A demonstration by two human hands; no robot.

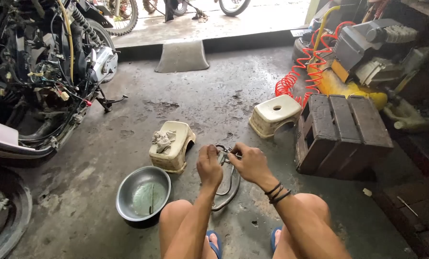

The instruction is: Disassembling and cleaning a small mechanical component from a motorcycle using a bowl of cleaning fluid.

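While both hands work over the floor between my knees, my left hand and right hand are closed on a small metal part with curved cables; it looks mid-job, with the stripped motorcycle waiting nearby.

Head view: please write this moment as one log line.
left hand: holds metal part | right hand: same part | metal bowl: on floor, left | stool: rag on top
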